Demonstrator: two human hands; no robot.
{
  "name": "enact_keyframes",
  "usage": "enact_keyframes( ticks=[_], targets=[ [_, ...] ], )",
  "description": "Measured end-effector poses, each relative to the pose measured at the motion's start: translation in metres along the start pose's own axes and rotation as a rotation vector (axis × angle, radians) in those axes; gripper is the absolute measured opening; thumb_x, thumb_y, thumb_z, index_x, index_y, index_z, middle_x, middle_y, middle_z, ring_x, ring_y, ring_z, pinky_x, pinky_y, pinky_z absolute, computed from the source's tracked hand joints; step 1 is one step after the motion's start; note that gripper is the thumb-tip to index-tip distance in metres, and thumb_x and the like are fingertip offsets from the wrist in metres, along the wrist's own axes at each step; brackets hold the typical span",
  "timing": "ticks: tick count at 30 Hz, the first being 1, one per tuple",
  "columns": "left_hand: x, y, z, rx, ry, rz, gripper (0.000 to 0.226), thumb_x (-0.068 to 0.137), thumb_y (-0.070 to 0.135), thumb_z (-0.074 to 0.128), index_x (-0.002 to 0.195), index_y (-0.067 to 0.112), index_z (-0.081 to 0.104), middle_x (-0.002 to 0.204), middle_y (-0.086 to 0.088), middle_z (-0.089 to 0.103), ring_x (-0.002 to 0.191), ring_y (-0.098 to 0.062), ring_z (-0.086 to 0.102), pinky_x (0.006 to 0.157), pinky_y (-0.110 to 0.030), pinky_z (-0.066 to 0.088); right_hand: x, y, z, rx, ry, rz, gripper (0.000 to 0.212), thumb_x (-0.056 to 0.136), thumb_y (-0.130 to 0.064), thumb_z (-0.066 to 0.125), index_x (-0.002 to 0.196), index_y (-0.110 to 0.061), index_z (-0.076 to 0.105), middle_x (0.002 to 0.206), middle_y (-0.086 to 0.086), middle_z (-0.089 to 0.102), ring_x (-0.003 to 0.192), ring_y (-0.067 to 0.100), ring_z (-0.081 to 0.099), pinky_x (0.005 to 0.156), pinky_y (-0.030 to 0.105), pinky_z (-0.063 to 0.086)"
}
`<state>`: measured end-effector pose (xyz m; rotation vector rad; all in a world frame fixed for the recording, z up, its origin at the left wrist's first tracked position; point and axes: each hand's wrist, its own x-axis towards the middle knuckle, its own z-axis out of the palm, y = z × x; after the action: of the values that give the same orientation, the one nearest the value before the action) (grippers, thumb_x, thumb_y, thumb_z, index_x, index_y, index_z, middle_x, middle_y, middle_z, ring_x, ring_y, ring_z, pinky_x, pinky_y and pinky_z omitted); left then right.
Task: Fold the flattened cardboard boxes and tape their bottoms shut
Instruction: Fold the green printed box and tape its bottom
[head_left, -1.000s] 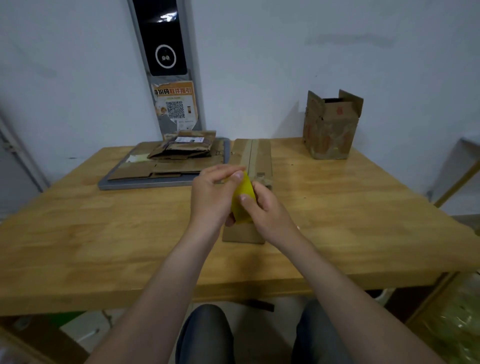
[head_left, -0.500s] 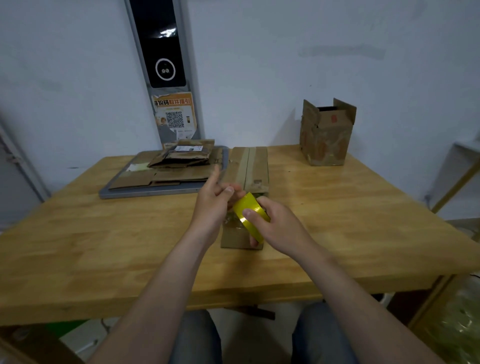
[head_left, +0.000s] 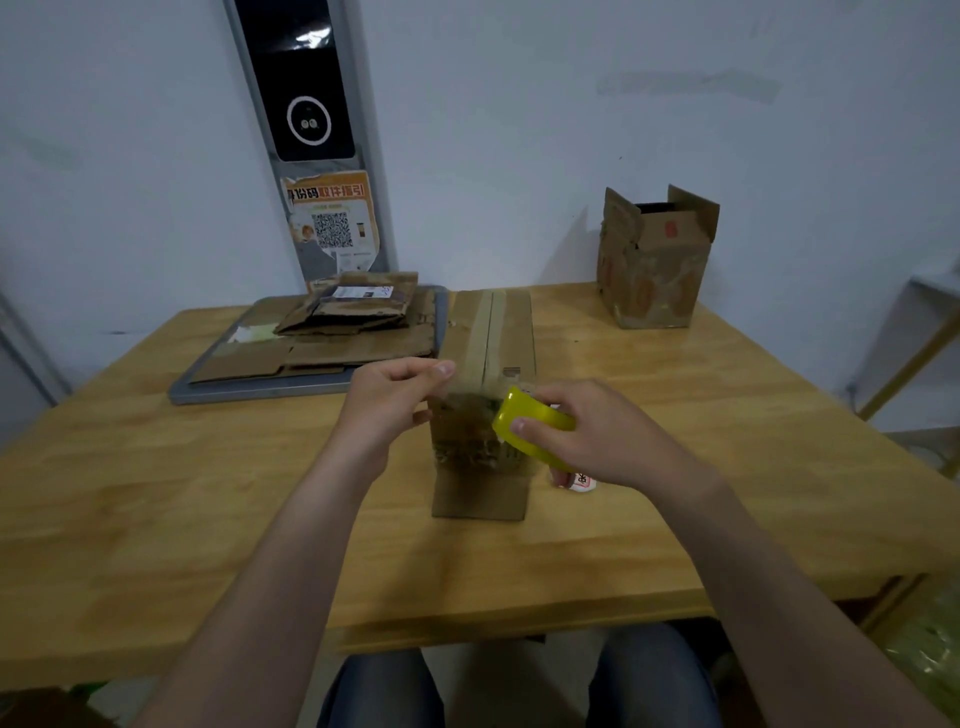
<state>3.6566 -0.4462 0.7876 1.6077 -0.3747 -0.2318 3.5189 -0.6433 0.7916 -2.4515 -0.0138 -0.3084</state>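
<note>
Yellow tape roll (head_left: 532, 422), gripped in the right hand (head_left: 602, 441), hangs over the folded box (head_left: 480, 488) lying on the table (head_left: 156, 493); the left hand (head_left: 387, 402) pinches its free end. One roll, one upright box (head_left: 657, 270) at the back right.

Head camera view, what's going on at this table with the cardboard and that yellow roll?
A person at the wooden table is taping a folded cardboard box. The right hand grips the yellow tape roll; the left hand pinches what looks like the tape end, pulled across the box's near end. A second box stands open-topped at the far right, and flattened boxes lie on a grey tray at back left.
</note>
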Motion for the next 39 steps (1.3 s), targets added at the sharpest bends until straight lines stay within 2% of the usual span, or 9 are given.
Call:
enact_keyframes(
  ticks=[4, 7, 9, 13, 18, 21, 24, 34, 39],
  targets=[
    [0.006, 0.002, 0.001, 0.036, 0.069, 0.072, 0.003, 0.085, 0.037, 0.081, 0.082, 0.038, 0.083, 0.093, 0.018, 0.078, 0.085, 0.004, 0.069, 0.071, -0.028, 0.048, 0.008, 0.008, -0.011, 0.068, -0.066, -0.011, 0.021, 0.099, -0.046, 0.059, 0.085, -0.030, 0.064, 0.060, -0.009, 0.072, 0.058, 0.010, 0.071, 0.055, 0.018, 0.048],
    [0.009, -0.001, 0.003, 0.038, 0.075, 0.096, 0.002, 0.085, 0.034, 0.082, 0.084, 0.034, 0.083, 0.090, 0.020, 0.078, 0.079, 0.013, 0.066, 0.073, -0.028, 0.047, 0.018, 0.011, -0.022, 0.061, -0.154, -0.003, 0.027, 0.098, -0.051, 0.057, 0.084, -0.029, 0.063, 0.061, -0.003, 0.073, 0.058, 0.009, 0.070, 0.050, 0.013, 0.042],
    [0.011, -0.005, 0.003, 0.021, 0.106, 0.085, 0.003, 0.085, 0.035, 0.082, 0.086, 0.032, 0.083, 0.090, 0.020, 0.078, 0.085, 0.005, 0.068, 0.073, -0.028, 0.047, 0.024, 0.014, -0.028, -0.003, -0.181, 0.024, 0.032, 0.096, -0.055, 0.057, 0.082, -0.027, 0.063, 0.060, -0.003, 0.073, 0.057, 0.008, 0.069, 0.050, 0.013, 0.041],
    [0.024, -0.011, -0.019, -0.040, 0.232, 0.067, 0.007, 0.082, 0.042, 0.083, 0.087, 0.037, 0.083, 0.092, 0.023, 0.077, 0.096, -0.004, 0.066, 0.071, -0.029, 0.047, 0.020, 0.036, -0.040, -0.156, -0.152, 0.122, 0.046, 0.095, -0.057, 0.056, 0.077, -0.015, 0.063, 0.052, 0.000, 0.069, 0.053, 0.013, 0.070, 0.066, 0.032, 0.054],
    [0.030, -0.033, -0.022, -0.077, 0.247, -0.002, 0.017, 0.080, 0.046, 0.085, 0.091, 0.033, 0.084, 0.081, 0.020, 0.076, 0.087, -0.009, 0.063, 0.069, -0.029, 0.050, 0.018, 0.057, -0.039, -0.242, 0.081, 0.034, 0.053, 0.092, -0.061, 0.057, 0.056, -0.022, 0.053, 0.041, -0.004, 0.059, 0.040, 0.008, 0.062, 0.056, 0.031, 0.052],
    [0.030, -0.048, -0.020, -0.134, 0.283, -0.052, 0.017, 0.080, 0.045, 0.086, 0.090, 0.031, 0.084, 0.076, 0.018, 0.075, 0.084, -0.009, 0.062, 0.068, -0.030, 0.051, 0.025, 0.062, -0.037, -0.289, 0.229, -0.047, 0.063, 0.090, -0.062, 0.060, 0.048, -0.018, 0.043, 0.036, 0.000, 0.045, 0.036, 0.009, 0.048, 0.049, 0.032, 0.040],
    [0.030, -0.063, -0.018, -0.190, 0.318, -0.069, 0.015, 0.080, 0.041, 0.087, 0.087, 0.028, 0.084, 0.073, 0.016, 0.073, 0.080, -0.010, 0.061, 0.066, -0.029, 0.052, 0.034, 0.062, -0.033, -0.360, 0.291, -0.071, 0.067, 0.089, -0.061, 0.060, 0.048, -0.014, 0.037, 0.045, 0.000, 0.028, 0.045, 0.018, 0.031, 0.051, 0.037, 0.025],
    [0.040, -0.079, -0.013, -0.244, 0.290, -0.152, 0.021, 0.085, 0.039, 0.083, 0.100, 0.024, 0.082, 0.087, 0.014, 0.074, 0.084, -0.012, 0.057, 0.072, -0.031, 0.054, 0.055, 0.067, -0.024, -0.439, 0.269, 0.075, 0.060, 0.087, -0.065, 0.062, 0.050, -0.019, 0.054, 0.054, 0.004, 0.050, 0.059, 0.020, 0.051, 0.052, 0.034, 0.034],
    [0.052, -0.084, -0.010, -0.222, 0.256, -0.157, 0.015, 0.087, 0.036, 0.081, 0.097, 0.026, 0.083, 0.088, 0.010, 0.071, 0.083, -0.012, 0.056, 0.073, -0.031, 0.055, 0.061, 0.075, -0.017, -0.419, 0.257, 0.095, 0.063, 0.087, -0.063, 0.064, 0.045, -0.022, 0.041, 0.049, -0.002, 0.040, 0.051, 0.013, 0.042, 0.050, 0.032, 0.026]
  ],
)
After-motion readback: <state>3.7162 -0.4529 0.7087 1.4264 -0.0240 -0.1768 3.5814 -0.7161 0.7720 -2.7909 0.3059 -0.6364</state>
